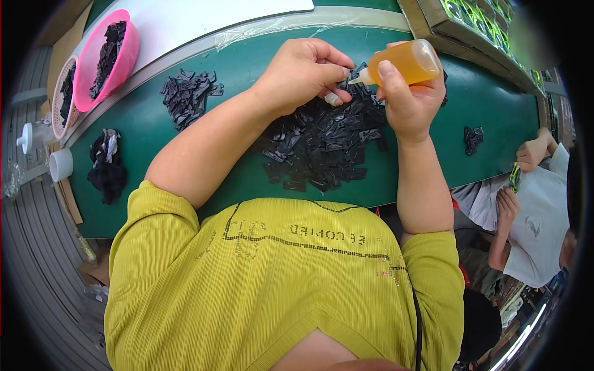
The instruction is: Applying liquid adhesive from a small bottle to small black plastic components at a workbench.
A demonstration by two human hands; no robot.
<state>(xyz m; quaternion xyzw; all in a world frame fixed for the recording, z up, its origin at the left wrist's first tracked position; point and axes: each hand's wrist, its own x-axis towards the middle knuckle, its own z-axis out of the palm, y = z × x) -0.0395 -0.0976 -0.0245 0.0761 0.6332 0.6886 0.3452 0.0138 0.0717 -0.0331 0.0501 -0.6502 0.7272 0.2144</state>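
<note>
Upper centre, the right hand point(408, 106) grips a bottle point(405, 62); the left hand point(300, 73) pinches a black part point(354, 72) by its nozzle point(360, 78).

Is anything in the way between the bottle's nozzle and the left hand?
Nothing visible is: in the right hand, the amber bottle aims its nozzle toward the left hand. The pile of black pieces seems to lie beneath. Whether the nozzle touches anything is too small to tell.

White cup point(61, 165), dark cloth bundle point(107, 174) left; box point(461, 44) upper right; co-worker, pale shirt point(538, 216), right edge.
</note>
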